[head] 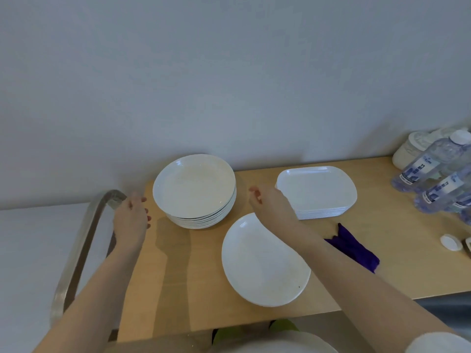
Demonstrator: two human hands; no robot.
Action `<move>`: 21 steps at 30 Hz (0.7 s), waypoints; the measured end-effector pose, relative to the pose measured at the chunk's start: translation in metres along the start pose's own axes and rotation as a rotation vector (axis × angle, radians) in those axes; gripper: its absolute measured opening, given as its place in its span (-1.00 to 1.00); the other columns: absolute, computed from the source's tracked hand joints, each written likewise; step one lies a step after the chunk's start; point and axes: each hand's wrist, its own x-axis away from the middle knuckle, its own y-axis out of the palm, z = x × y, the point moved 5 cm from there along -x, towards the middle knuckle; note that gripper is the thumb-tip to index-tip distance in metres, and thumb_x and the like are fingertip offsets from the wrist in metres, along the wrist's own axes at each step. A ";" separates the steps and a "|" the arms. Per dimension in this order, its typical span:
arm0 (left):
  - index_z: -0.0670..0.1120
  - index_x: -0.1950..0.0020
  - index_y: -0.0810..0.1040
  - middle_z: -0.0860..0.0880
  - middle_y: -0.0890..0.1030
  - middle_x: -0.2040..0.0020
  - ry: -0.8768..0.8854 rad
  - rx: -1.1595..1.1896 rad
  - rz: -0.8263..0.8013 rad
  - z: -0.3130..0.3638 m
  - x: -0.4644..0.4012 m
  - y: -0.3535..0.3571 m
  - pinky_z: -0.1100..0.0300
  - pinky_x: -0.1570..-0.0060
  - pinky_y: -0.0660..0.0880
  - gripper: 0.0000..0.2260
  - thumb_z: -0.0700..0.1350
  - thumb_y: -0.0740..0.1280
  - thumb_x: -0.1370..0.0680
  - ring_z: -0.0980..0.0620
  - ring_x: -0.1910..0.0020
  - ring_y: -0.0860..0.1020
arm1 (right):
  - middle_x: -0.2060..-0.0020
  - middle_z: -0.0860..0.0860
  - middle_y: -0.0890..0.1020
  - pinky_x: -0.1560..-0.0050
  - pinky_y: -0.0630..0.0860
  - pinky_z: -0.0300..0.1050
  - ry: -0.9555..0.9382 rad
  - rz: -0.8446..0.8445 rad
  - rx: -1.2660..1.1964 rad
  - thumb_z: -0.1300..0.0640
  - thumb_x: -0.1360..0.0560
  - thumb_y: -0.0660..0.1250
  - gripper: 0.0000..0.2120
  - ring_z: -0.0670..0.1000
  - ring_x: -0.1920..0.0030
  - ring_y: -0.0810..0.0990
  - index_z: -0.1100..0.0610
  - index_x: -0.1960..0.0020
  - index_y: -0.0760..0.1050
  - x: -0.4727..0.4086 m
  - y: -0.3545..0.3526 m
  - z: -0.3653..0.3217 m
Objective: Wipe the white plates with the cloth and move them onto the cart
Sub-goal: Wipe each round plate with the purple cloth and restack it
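Two hands: left hand (131, 220) and right hand (274, 203) spread loosely, holding nothing, either side of plate stack (195, 191)
Near plate: single plate (262, 263)
Cloth: purple cloth (356, 248), right

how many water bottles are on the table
3 show at the far right edge: one farthest back, one in front of it, one cut off by the frame. More may be hidden.

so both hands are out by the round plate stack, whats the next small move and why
Probably close both hands on the rim of the top plate of the round stack and lift it off. The left hand and right hand flank the stack, both empty with fingers relaxed. The purple cloth lies unheld on the table, beside a single plate.
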 end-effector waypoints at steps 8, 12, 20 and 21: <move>-0.18 -0.40 0.36 -0.14 0.55 -0.01 -0.029 -0.175 -0.268 0.010 -0.015 0.031 0.15 0.37 0.53 -0.57 0.00 0.25 -0.60 -0.04 0.26 0.57 | -0.11 0.12 0.54 0.01 0.52 -0.01 0.164 -0.078 -0.098 -0.14 -0.57 0.18 -0.47 0.10 -0.02 0.56 0.25 -0.32 0.24 -0.057 0.055 -0.023; -0.13 -0.40 0.32 -0.17 0.57 0.10 -0.002 -0.252 -0.307 0.009 -0.019 0.028 0.09 0.35 0.58 -0.61 -0.16 0.25 -0.58 -0.11 0.33 0.57 | -0.08 0.14 0.57 0.13 0.51 -0.08 0.200 -0.099 -0.057 0.05 -0.53 0.24 -0.56 0.06 0.08 0.54 0.26 -0.31 0.29 -0.059 0.063 -0.014; -0.14 -0.39 0.31 -0.20 0.59 0.26 0.000 -0.167 -0.304 0.006 -0.021 0.031 0.25 0.53 0.43 -0.59 -0.30 0.19 -0.54 -0.03 0.44 0.54 | 0.07 0.09 0.53 0.11 0.46 -0.14 0.197 -0.097 0.045 0.19 -0.55 0.15 -0.78 0.04 0.11 0.51 0.22 -0.16 0.42 -0.060 0.064 -0.020; -0.14 -0.39 0.30 -0.22 0.59 0.23 -0.001 -0.157 -0.303 0.006 -0.022 0.031 0.25 0.52 0.43 -0.59 -0.30 0.19 -0.54 -0.03 0.43 0.53 | 0.10 0.08 0.51 0.13 0.44 -0.17 0.191 -0.092 0.035 0.20 -0.56 0.15 -0.80 0.03 0.14 0.50 0.22 -0.14 0.43 -0.060 0.065 -0.020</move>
